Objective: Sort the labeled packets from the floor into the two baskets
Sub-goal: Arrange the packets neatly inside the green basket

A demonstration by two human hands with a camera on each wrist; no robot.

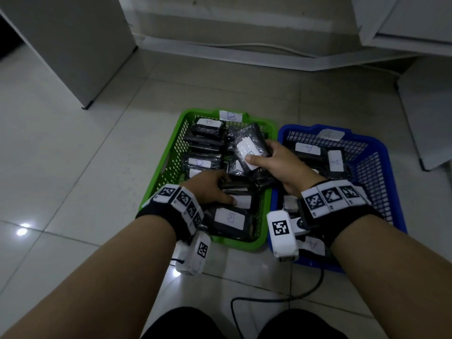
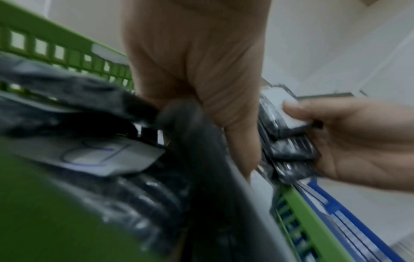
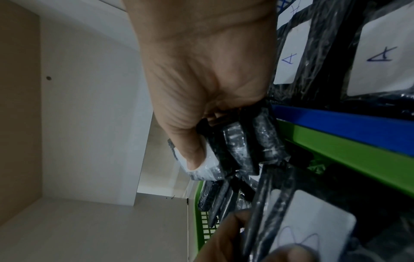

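Note:
The green basket (image 1: 156,182), tagged B (image 1: 230,116), holds several black packets with white B labels. To its right, the blue basket (image 1: 391,187), tagged A (image 1: 330,135), holds several A packets (image 1: 336,161). My right hand (image 1: 266,155) grips a small stack of black packets (image 1: 249,145) above the green basket's right side, thumb on the top white label (image 3: 210,159). My left hand (image 1: 228,189) is low inside the green basket, its fingers curled round a black packet (image 2: 201,145) with a B label (image 3: 313,228).
Both baskets stand side by side on a pale tiled floor (image 1: 73,167). A white cabinet (image 1: 73,45) stands at the far left and white furniture (image 1: 428,106) at the right. A black cable (image 1: 281,299) lies on the floor near my knees.

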